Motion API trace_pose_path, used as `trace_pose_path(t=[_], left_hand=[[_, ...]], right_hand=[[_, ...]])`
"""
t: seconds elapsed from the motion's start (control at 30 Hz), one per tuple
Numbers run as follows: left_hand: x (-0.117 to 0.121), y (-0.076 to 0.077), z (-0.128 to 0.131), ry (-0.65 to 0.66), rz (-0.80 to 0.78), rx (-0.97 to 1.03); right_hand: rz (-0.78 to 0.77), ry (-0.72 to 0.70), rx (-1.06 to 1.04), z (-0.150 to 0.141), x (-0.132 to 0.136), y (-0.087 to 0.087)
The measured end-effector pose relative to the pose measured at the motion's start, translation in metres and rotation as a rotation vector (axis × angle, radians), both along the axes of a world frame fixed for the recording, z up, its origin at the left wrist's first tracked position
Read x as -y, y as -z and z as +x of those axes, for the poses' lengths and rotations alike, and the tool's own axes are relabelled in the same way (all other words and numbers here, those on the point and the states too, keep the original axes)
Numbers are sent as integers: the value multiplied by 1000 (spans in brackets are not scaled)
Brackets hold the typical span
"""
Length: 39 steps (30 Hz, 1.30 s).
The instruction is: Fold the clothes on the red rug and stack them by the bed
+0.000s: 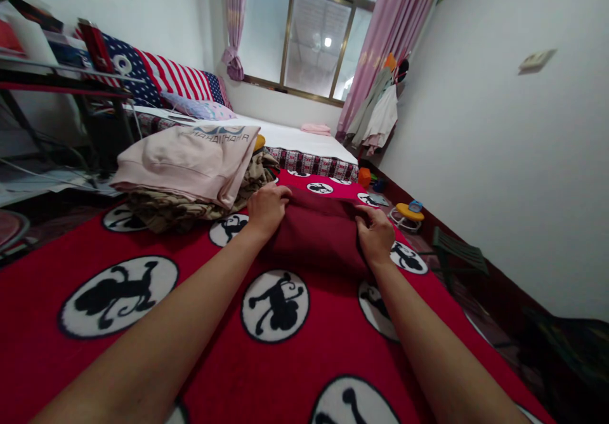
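A dark red piece of folded cloth (318,237), perhaps a garment, lies on a red blanket (204,303) printed with black monkey figures in white ovals. At its far left corner, my left hand (268,209) pinches the edge between thumb and fingers. My right hand (375,230) grips the far right corner in the same way. Between the two hands the far edge is drawn straight. Left of my left hand sits a pile of clothes, with a pale pink sweatshirt (190,160) on top and camouflage-patterned cloth (176,211) beneath.
Beyond the blanket stands a bed (285,135) with a white sheet. On the left is a desk (61,84) holding a red flask (95,46). Along the right wall are a yellow stool (409,212), a dark green folding stool (459,249) and hanging clothes (380,116).
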<state>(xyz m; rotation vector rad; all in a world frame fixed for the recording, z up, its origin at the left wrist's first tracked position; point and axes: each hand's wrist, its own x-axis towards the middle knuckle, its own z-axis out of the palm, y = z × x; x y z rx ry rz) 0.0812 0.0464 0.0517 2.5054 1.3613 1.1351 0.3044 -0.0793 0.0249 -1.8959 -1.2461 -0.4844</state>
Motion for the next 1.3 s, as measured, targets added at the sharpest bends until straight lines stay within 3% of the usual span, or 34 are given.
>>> trace_pose_path(t=[0.1, 0.17, 0.27, 0.33, 0.4, 0.57, 0.63, 0.8, 1.1, 1.3], left_hand=[[9, -1, 10, -45, -13, -233], [23, -2, 17, 71, 28, -278], [49, -3, 28, 395, -34, -360], [61, 3, 34, 499, -117, -431], [66, 15, 37, 474, -192, -469], [59, 37, 33, 346, -328, -479], [56, 37, 31, 328, -353, -470], [44, 36, 26, 287, -396, -431], [4, 48, 25, 178, -368, -405], [-6, 61, -3, 79, -329, -414]], right_hand=[[-268, 58, -25, 1, -10, 15], [-341, 91, -27, 2, -12, 20], [-239, 73, 20, 3, -12, 10], [-132, -26, 59, -3, -11, -2], [-140, -148, 82, -15, -11, -7], [-648, -329, -60, -37, -10, 15], [-722, -328, -80, -36, -8, 23], [-735, -256, -52, -26, -9, 23], [-735, -63, -52, -6, -13, 29], [-662, -54, -90, 1, -12, 35]])
